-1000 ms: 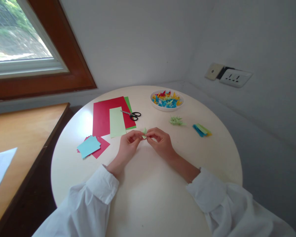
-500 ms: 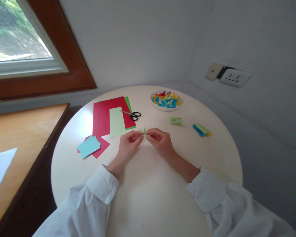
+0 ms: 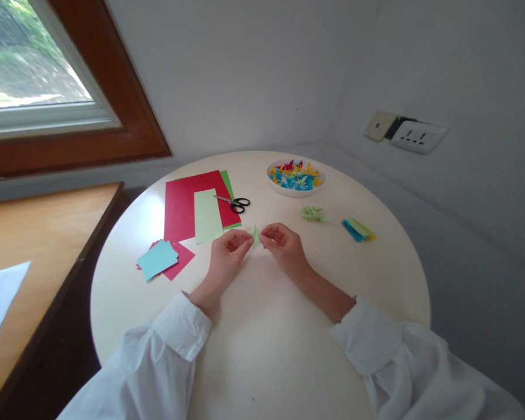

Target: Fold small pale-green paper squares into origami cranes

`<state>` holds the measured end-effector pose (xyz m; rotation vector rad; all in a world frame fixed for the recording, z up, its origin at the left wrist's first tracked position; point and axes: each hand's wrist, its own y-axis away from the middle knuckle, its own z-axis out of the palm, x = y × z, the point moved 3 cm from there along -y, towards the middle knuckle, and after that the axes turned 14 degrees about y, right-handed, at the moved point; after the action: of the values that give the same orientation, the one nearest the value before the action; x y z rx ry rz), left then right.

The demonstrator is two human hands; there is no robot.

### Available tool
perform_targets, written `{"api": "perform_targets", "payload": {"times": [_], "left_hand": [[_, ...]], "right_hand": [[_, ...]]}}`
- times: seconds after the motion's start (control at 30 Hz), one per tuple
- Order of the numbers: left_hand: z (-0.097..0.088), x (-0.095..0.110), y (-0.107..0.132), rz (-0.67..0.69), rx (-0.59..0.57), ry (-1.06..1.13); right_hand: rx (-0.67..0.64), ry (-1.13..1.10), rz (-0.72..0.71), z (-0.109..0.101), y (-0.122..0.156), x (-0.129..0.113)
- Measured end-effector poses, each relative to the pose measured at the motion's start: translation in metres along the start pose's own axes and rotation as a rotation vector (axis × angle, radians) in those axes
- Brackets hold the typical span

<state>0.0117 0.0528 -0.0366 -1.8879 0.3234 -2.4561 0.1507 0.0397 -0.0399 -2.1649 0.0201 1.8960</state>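
Note:
A small light-green folded paper piece is pinched between my two hands just above the round cream table. My left hand grips its left side with thumb and fingertips closed. My right hand pinches its right side, fingers curled in. Both wrists rest on the table, white sleeves pushed back.
Red, green and light-green paper sheets lie at the back left with black scissors on them. Small blue and red squares lie nearer. A white dish of coloured folded pieces, a green folded piece and a strip stack lie right.
Both hands have shifted slightly away from me with the green piece, and the fingers have adjusted their pinch on it.

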Motion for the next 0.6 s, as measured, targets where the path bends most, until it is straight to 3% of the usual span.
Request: {"api": "perform_targets", "payload": {"times": [0.3,0.6], "left_hand": [[0.0004,-0.0032,-0.0011,-0.018,-0.019,0.007],[0.0025,-0.0002,-0.0006,0.0,-0.019,0.041]], "right_hand": [[-0.006,-0.063,0.03,0.002,-0.0013,0.0041],[0.001,-0.013,-0.069,-0.0003,0.0,-0.0035]]}}
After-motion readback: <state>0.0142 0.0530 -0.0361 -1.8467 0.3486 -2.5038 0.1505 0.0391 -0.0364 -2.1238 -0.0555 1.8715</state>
